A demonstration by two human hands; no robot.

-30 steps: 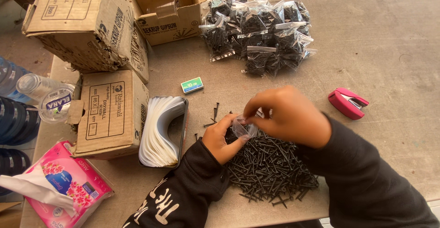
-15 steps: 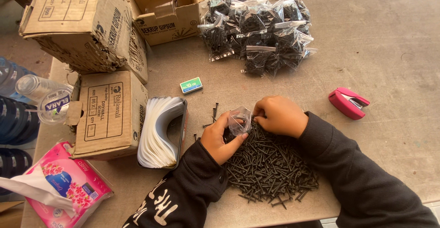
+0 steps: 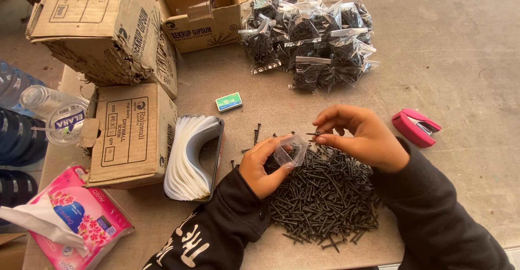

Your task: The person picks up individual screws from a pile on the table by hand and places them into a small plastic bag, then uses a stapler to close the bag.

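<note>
My left hand holds a small clear plastic bag open above a heap of black screws on the grey table. My right hand pinches one black screw between thumb and fingers, just right of the bag's mouth. Both arms wear black sleeves. A few loose screws lie left of the bag.
A pile of filled screw bags lies at the back. A pink stapler sits right of my right hand. A stack of empty bags in a tray, a small staple box, cardboard boxes, a tissue pack and a bottle are left.
My right hand moved from over the bag down to the heap, then lifted with one screw pinched. My left hand kept holding the bag.
</note>
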